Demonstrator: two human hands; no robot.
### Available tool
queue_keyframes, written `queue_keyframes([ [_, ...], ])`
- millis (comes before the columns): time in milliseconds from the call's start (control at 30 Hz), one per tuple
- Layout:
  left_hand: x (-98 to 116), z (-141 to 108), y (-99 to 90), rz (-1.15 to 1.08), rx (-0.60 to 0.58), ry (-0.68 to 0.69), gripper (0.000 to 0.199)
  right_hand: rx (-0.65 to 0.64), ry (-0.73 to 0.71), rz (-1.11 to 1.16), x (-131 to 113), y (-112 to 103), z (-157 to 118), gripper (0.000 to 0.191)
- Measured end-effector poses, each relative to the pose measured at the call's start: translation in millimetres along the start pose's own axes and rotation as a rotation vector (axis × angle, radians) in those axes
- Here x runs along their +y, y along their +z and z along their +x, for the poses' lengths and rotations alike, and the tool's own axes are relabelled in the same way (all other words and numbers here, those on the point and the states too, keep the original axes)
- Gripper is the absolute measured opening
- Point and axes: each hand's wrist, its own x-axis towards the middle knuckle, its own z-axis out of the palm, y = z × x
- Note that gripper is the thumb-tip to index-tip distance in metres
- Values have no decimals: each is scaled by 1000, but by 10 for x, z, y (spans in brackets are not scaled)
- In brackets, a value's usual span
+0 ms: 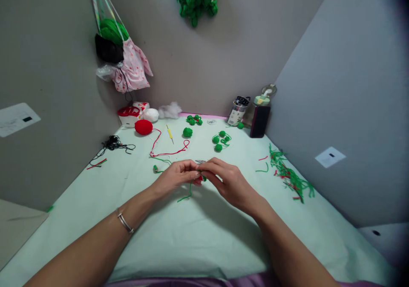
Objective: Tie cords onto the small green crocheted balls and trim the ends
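Observation:
Near the middle of the table my left hand (177,174) and my right hand (225,180) meet, fingers pinched round a small red and green yarn piece (198,179). Most of that piece is hidden by the fingers. A green yarn tail (191,189) hangs from it toward the cloth. Just behind the fingertips a small metal tool (200,161) shows in part; whether it is held or lies on the table is unclear. A small green and red piece (155,168) lies left of my left hand.
Behind are a red yarn ball (143,127), a yellow-handled hook (169,132) and green crocheted balls (218,148). Yarn scraps (292,176) lie right, black yarn (114,144) left. A tin (237,112) and phone (260,121) stand back right.

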Motion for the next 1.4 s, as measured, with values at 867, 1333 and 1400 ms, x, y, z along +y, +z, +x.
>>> queue_keyframes([
  [867,48,0,38,-19,101,9,23,164,232,349,-78,-354,32,15],
  [1333,105,-28,46,26,73,1,15,36,99,-59,44,-263,1,14],
  [1400,104,-31,43,22,66,-1,14,26,98,-68,46,-261,2,14],
])
